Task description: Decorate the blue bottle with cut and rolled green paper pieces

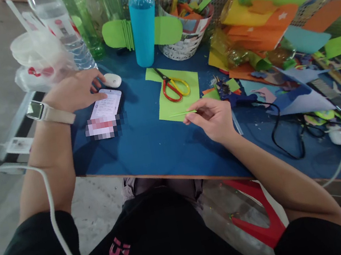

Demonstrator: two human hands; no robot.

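Observation:
My left hand [76,90] lies over the top of a smartphone [106,108] on the blue table [148,149], fingers spread and the thumb touching its lit screen. A watch is on that wrist. My right hand [213,116] rests on the table to the right and pinches a thin green paper strip [184,113] between thumb and fingers. The strip's tip lies over a light green paper sheet [178,95]. Red and yellow scissors [173,87] lie on that sheet.
A blue-wrapped bottle with green paper wings [143,29], clear bottles [62,28], a white earbud case [112,80] and a basket of paper scraps [187,23] stand at the back. A glue gun [234,96] with black cord and heaps of coloured paper fill the right.

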